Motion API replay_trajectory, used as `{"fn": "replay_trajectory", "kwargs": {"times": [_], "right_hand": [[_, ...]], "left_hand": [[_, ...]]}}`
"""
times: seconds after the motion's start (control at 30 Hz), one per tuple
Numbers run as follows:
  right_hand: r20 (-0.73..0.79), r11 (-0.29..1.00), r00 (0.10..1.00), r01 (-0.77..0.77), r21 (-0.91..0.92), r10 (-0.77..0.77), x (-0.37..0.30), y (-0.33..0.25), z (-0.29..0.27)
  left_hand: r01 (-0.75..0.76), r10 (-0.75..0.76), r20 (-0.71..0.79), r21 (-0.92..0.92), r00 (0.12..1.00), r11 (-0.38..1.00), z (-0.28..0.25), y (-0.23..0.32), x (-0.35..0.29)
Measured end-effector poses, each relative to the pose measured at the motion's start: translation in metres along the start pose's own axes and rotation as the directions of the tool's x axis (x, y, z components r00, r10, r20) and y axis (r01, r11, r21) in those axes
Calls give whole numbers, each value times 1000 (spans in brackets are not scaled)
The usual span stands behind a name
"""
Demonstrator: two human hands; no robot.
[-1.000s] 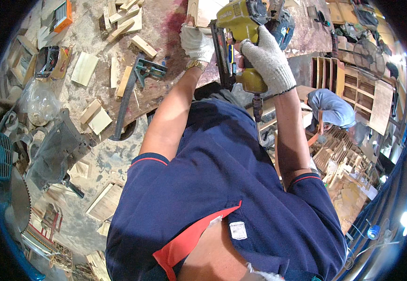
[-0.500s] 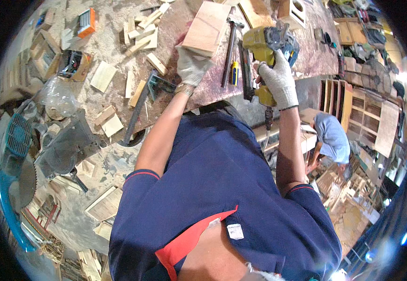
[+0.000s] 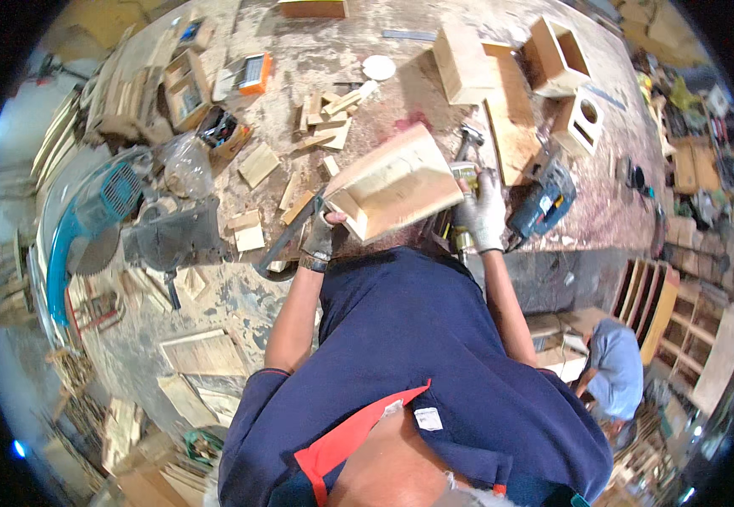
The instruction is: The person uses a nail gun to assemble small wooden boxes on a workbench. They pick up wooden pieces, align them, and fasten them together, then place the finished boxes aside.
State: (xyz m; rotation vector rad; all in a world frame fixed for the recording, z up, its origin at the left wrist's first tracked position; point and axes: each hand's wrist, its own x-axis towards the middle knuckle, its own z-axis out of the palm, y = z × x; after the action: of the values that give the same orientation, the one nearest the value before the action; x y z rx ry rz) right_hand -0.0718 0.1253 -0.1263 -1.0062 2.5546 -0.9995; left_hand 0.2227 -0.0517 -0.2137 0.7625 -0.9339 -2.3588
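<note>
In front of my body, tilted over the bench edge, is an open wooden box (image 3: 401, 196), its hollow side facing up toward me. My gloved left hand (image 3: 325, 235) is closed on its left end, thumb over the rim. My gloved right hand (image 3: 485, 215) is closed around a yellow-green power drill (image 3: 465, 240), close against the box's right edge. Most of the drill is hidden by the hand and box; whether the fingers also touch the box, I cannot tell. Just beyond is a hammer head (image 3: 472, 133). A blue jigsaw (image 3: 544, 199) lies right of this hand.
Several scrap blocks (image 3: 331, 117) lie on the bench (image 3: 299, 51). Wooden boxes (image 3: 556, 59) and a long board (image 3: 511, 127) stand at the far right. A blue circular-blade saw (image 3: 88, 220) is at the left. Another person (image 3: 616, 367) bends over at the lower right.
The box has turned from its closed face to its hollow side and come nearer my body. My right hand has lowered with the drill toward the box's right edge. The view has shifted.
</note>
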Motion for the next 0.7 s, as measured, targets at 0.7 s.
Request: {"fn": "replay_trajectory", "kwargs": {"times": [0.7], "right_hand": [[137,735,724,676,52,-676,43,-84,-22]], "left_hand": [[312,13,579,-458,815,832,62,55,53]]}}
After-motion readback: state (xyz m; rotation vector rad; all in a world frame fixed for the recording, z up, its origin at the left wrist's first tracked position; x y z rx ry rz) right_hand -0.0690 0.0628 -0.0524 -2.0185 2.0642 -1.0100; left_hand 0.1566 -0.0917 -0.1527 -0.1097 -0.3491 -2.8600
